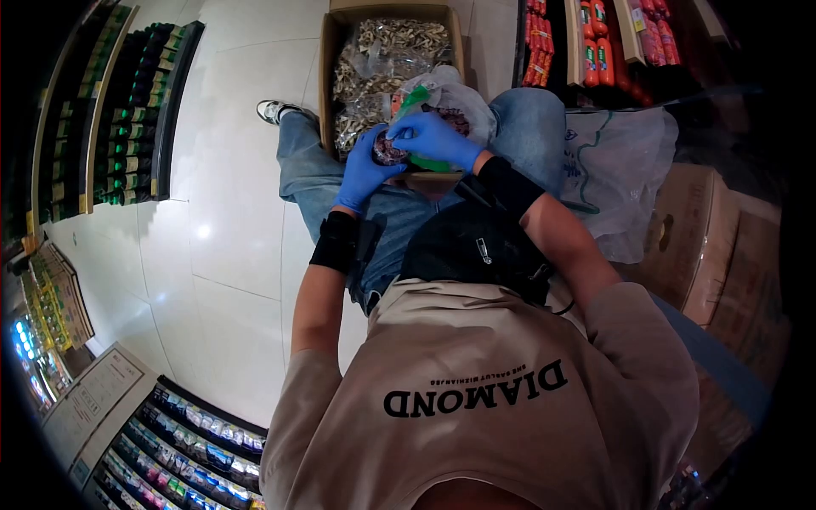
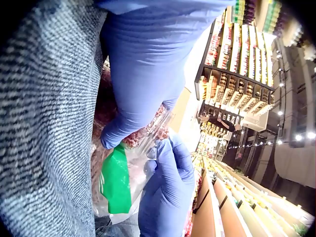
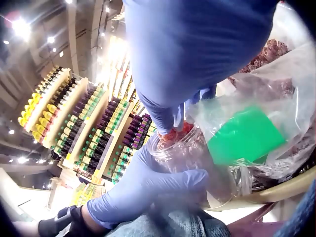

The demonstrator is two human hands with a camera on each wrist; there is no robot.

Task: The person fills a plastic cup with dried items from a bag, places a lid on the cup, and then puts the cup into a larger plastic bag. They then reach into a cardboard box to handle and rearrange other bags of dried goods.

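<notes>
My left hand (image 1: 363, 174), in a blue glove, grips a clear plastic jar (image 3: 180, 160) filled with dark red, crinkled dried pieces (image 2: 135, 141). Thumb and fingers wrap round the jar's side. From above, my gloved right hand (image 1: 440, 140) reaches to the jar's mouth, its fingertips pinched together at the red pieces just inside the rim. Beside the jar lies an open clear plastic bag (image 1: 476, 98) with a green patch (image 3: 247, 136), holding more of the dark red pieces. Part of the jar is hidden behind my fingers.
Between my knees stands a cardboard box (image 1: 326, 76) with bags of dried sliced mushrooms (image 1: 399, 38). A white plastic bag (image 1: 625, 170) lies at my right, near stacked cartons (image 1: 688, 229). Shelves of bottles (image 1: 140, 110) stand left; red-packaged goods (image 1: 597, 42) sit front right.
</notes>
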